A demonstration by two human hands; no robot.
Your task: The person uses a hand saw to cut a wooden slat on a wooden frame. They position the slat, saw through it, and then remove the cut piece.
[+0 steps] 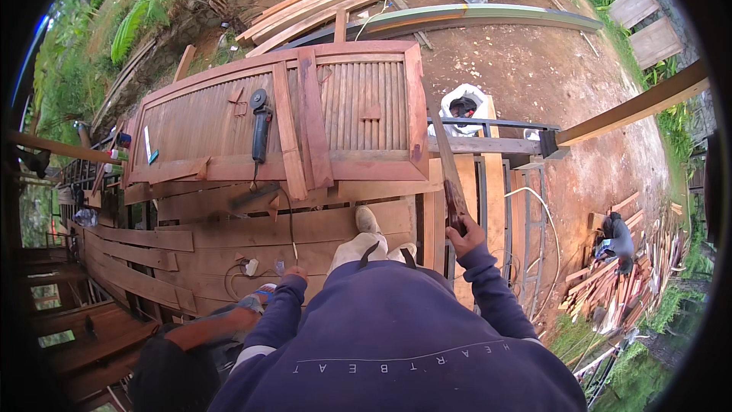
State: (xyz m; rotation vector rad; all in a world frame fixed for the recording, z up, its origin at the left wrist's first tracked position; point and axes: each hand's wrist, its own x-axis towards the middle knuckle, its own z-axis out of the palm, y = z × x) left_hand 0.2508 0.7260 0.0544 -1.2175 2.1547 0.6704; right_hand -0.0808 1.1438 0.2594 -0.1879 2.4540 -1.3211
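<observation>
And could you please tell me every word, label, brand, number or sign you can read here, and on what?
Dark blue sweatshirt: one row of pale, spaced capitals, upside down in the picture; legible, but I won't copy the wording.
Angle grinder: any marking is too small to read.
Long tool in the right hand: no lettering visible.

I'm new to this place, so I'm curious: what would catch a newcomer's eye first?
Probably the big reddish wooden panel ahead, with a black grinder lying on it. Next, right of centre, the right hand grips what looks like a handsaw. Far right, another person is by a wood pile.
</observation>
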